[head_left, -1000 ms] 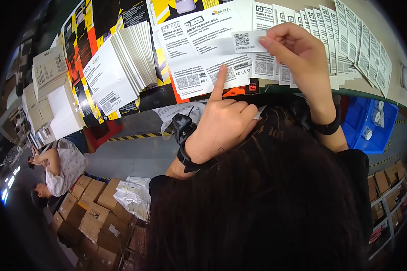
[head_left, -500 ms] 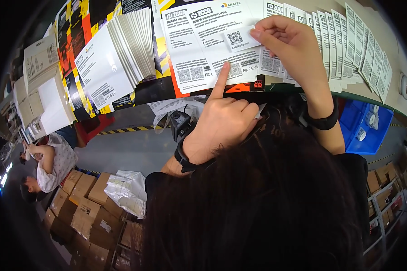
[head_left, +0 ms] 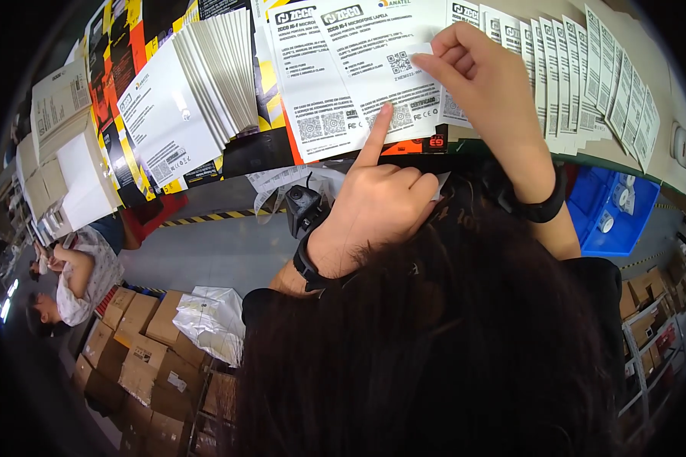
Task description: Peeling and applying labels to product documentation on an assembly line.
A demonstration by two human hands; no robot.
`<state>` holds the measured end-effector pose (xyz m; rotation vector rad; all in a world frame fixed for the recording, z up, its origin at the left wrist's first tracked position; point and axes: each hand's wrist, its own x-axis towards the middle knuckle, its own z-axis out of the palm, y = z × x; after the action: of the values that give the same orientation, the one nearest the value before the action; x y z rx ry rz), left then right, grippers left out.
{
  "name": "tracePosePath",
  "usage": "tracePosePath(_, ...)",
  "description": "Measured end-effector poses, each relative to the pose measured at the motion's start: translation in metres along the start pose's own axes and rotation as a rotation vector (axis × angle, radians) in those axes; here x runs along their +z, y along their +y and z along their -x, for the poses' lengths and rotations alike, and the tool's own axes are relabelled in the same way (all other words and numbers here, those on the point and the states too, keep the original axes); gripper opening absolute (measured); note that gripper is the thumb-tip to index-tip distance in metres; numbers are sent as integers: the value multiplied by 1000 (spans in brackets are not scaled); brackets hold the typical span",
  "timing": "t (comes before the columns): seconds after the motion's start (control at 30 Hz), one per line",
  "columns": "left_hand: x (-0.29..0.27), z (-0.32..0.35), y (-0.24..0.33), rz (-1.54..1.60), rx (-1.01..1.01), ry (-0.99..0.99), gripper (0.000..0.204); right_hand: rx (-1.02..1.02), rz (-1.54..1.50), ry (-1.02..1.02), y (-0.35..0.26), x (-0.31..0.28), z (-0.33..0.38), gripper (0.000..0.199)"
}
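Note:
My right hand (head_left: 494,95) pinches the right edge of a small white QR-code sticker (head_left: 399,64), which appears to lie against the top printed white card (head_left: 368,78). Partly beneath that card is a second printed card (head_left: 300,84). My left hand (head_left: 379,199) has its index finger stretched out, with the tip pressing on the top card near its lower printed codes. Its other fingers are curled, and a bit of white paper (head_left: 441,183) pokes out beside them; most of it is hidden.
A fanned stack of white cards (head_left: 217,72) stands at left, and more overlapping printed cards (head_left: 621,95) spread at right. A blue bin (head_left: 617,221) with small white rolls sits below the table edge. Cardboard boxes (head_left: 141,365) and another person (head_left: 84,274) are at lower left.
My right hand has brought the sticker down from a tilted, raised position to lie nearly flat along the card. My left hand has hardly moved.

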<state>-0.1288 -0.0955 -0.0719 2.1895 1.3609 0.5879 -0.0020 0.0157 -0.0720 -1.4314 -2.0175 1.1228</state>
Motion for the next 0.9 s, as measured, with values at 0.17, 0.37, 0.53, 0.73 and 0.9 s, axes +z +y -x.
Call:
tracePosePath(0.17,7,-2,2,20,-3,95,21,105,280,93,-14,-5,-4,21)
tracePosePath(0.37,-1,-7,9,-2,9,67,21,172,104,134,7,-3,-1,36)
tracePosePath(0.53,-30,0,24,-18,-15,34,23,-520,23,231,-11,-14,14,28)
tracePosePath(0.73,-25,0,32,5,-127,168,21,-716,289,-153,-29,-6,25,51)
tracePosePath(0.9,-32,0,45,-43,-153,91,21,-480,505,-74,-40,-42,43,60)
